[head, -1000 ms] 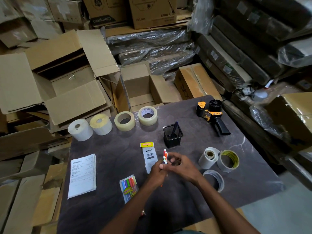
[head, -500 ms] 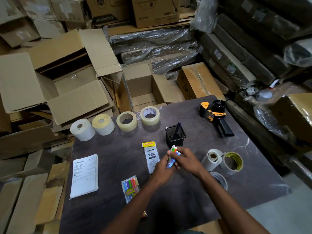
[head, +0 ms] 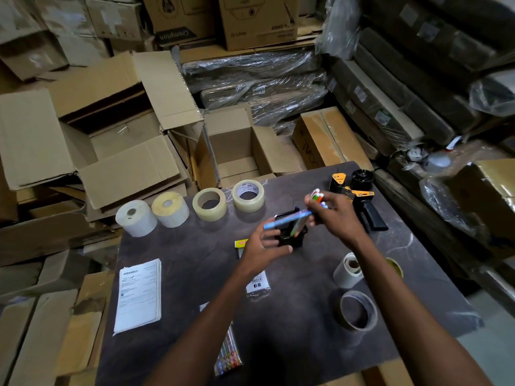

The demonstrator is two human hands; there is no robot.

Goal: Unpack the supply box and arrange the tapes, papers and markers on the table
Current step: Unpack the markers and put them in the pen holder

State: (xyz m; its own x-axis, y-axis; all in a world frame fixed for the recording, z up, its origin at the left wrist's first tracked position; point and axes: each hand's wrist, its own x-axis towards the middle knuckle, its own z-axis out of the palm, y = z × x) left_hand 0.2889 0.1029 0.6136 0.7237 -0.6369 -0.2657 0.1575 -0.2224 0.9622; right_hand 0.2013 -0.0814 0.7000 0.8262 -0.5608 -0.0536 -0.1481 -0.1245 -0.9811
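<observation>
My right hand gripping markers over the cup, left hand pinching a blue marker — tape rolls behind, dispenser right, papers left.

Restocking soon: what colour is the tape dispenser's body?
Orange and black handheld tape dispenser, clearest in the head view.

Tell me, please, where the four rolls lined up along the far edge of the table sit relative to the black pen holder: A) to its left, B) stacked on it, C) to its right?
A: the four rolls stand in a row left of the black pen holder, apart from it.
</observation>
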